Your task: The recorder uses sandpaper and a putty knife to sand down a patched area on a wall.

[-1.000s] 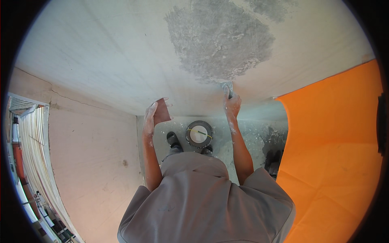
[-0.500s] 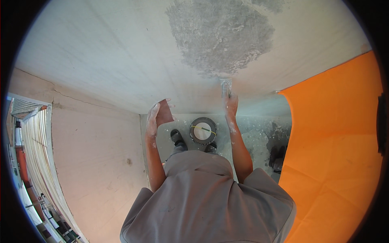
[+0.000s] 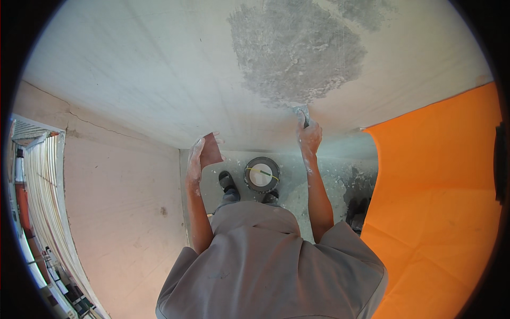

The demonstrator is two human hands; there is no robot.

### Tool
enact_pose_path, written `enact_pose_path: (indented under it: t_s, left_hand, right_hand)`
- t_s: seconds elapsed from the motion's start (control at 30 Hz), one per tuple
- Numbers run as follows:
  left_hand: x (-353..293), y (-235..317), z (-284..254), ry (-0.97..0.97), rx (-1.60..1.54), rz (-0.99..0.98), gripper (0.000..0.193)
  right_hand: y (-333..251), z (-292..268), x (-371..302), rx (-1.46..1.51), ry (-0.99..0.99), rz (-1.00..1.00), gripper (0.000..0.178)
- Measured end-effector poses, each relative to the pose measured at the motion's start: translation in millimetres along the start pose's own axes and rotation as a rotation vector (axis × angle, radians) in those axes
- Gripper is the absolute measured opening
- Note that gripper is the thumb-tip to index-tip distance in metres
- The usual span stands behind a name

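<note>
My right hand [image 3: 309, 137] is closed round the handle of a putty knife [image 3: 302, 112]. The knife's metal blade is against the white wall [image 3: 175, 90], at the lower edge of a rough grey patch [image 3: 300, 53] where the surface is bare. My left hand [image 3: 195, 159], dusted white, holds a reddish-brown rectangular sheet [image 3: 211, 149] that looks like sandpaper. The sheet lies between thumb and fingers, held apart from the knife, and the far fingertips show past its edge.
A dark round bucket [image 3: 261, 175] with a pale inside and a yellow handle stands by my feet. White specks dot the grey floor [image 3: 329, 186]. An orange sheet [image 3: 435, 186] hangs at the right. A window opening [image 3: 40, 175] is at the far left.
My right hand and the putty knife have shifted slightly right and turned, with the blade still at the patch's lower edge. My left hand with the sheet has moved a little left.
</note>
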State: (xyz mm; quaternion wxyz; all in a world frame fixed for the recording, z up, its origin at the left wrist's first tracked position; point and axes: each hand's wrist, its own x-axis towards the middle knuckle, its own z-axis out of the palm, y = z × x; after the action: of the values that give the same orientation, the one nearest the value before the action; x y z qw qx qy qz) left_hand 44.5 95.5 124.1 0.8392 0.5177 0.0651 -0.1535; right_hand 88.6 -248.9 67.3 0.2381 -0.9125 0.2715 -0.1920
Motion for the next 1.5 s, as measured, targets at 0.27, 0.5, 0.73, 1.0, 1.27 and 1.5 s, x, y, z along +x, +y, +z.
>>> enact_pose_path:
  t_s: [0.27, 0.5, 0.73, 1.0, 1.27, 1.5]
  left_hand:
    - [-6.8, -6.2, -4.7, 0.048, 0.044, 0.035, 0.057]
    - [-22.9, -11.4, -3.7, 0.119, 0.072, 0.041, 0.058]
    - [-27.0, -33.4, -2.8, 0.025, 0.085, 0.005, 0.054]
    - [-28.6, -26.5, 3.0, 0.041, 0.088, 0.012, 0.055]
    - [-20.8, -18.7, 5.4, 0.036, 0.143, 0.028, 0.054]
    - [-31.1, -22.7, 13.3, 0.007, 0.245, -0.009, 0.054]
  right_hand:
    - [-2.8, 16.9, -7.1, 0.754, -0.380, 0.419, 0.061]
    - [-34.6, -5.3, -23.3, 1.469, -0.709, 0.707, 0.059]
    - [20.6, 8.3, -11.3, 0.181, -0.147, 0.061, 0.064]
    - [4.4, -7.2, 1.1, -0.036, -0.056, -0.037, 0.057]
    - [9.9, 33.7, -10.9, 0.600, -0.352, 0.282, 0.061]
    - [-28.5, 1.1, -24.1, 1.474, -0.746, 0.693, 0.053]
